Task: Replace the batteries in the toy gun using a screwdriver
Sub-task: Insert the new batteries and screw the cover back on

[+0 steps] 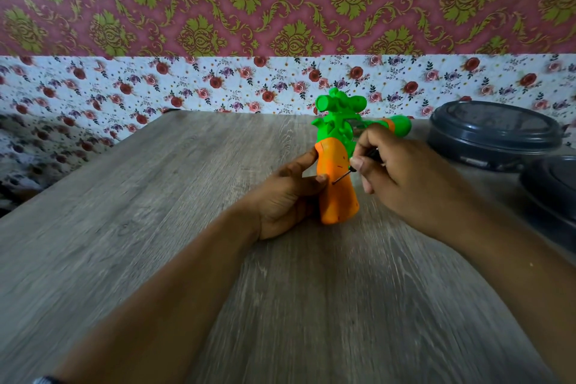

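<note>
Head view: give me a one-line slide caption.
Left hand grips the toy gun by its orange grip on the table while the right hand sets a screwdriver to it.

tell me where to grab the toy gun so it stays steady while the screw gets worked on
Grip the orange handle of the toy gun, coming from its left side, as the left hand does now. The handle is the widest, plainest part and points toward the person, while the green body is knobbly. That leaves the handle's right face free for the screwdriver held in the right hand.
</note>
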Demonstrator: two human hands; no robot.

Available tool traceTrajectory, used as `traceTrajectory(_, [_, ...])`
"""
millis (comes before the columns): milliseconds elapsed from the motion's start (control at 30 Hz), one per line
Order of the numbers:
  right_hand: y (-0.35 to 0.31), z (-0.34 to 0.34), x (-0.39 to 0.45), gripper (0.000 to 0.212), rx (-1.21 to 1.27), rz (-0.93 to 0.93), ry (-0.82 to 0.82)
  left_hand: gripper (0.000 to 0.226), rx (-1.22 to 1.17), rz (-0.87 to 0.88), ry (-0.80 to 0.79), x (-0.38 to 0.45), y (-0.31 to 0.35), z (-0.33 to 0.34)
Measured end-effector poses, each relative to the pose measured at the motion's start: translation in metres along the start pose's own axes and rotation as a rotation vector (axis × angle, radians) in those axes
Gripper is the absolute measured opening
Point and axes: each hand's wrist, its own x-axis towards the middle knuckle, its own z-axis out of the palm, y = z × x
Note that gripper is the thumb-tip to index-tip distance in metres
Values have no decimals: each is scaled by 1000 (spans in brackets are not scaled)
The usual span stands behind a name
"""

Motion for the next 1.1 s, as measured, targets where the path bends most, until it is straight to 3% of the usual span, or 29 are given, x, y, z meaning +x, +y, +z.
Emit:
traceTrajectory(133, [9,-5,3,8,159,67,102,63,-2,2,16,1,1,1])
traceTrajectory(233, [9,-7,3,5,208,60,46,61,3,0,34,1,1,2])
traceTrajectory(333, [6,-3,2,5,207,42,-10,70,20,-11,19,0,1,0])
traceTrajectory(733, [4,-1,0,7,97,-33,13,60,58,-13,28,-1,2,1])
traceTrajectory(933, [1,0,-1,16,47,-42,65,60,59,-8,19,-1,2,0])
traceTrajectory(1100, [1,3,-1,36,23,26,133,70,42,-17,15,0,1,-1])
